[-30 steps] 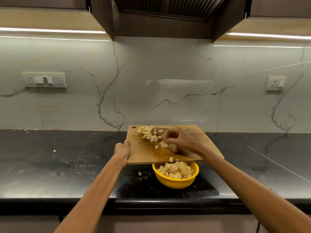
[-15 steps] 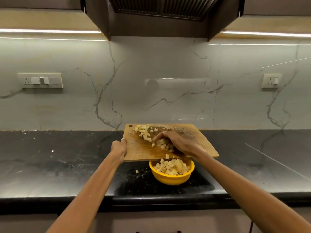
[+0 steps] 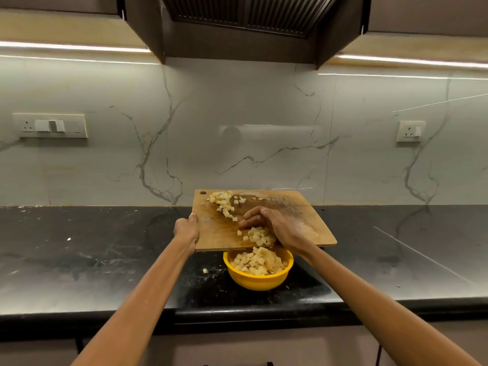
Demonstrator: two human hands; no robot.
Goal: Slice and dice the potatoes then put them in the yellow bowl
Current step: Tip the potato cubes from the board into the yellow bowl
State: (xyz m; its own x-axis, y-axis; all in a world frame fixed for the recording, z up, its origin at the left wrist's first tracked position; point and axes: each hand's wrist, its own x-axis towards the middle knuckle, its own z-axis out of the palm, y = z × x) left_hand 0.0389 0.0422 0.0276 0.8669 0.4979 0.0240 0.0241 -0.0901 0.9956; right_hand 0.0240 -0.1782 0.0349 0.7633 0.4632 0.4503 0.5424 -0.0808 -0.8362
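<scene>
The left hand (image 3: 187, 229) grips the left edge of a wooden cutting board (image 3: 211, 233), fingers curled round it, holding the board above the dark table (image 3: 79, 254) with its near edge over the yellow bowl (image 3: 257, 281). The right hand (image 3: 274, 225) lies on the board with its fingers fairly straight and held together, grasping nothing, its side against a small heap of diced potato (image 3: 260, 236) at the board's near edge, right above the bowl. The bowl stands on the table just under that edge and already holds a mound of potato cubes (image 3: 257, 262) that rises to about its rim. A second, looser scatter of potato dice (image 3: 223, 203) lies toward the far left corner of the board, near the small hanging hole (image 3: 202, 192), well apart from the right hand. One stray potato cube (image 3: 205, 271) sits on the table just left of the bowl. Behind the table runs a pale marble-patterned wall (image 3: 264, 114) with a switch plate (image 3: 50, 126) on the left and a socket (image 3: 411, 131) on the right, and a dark hood (image 3: 245, 19) hangs above
</scene>
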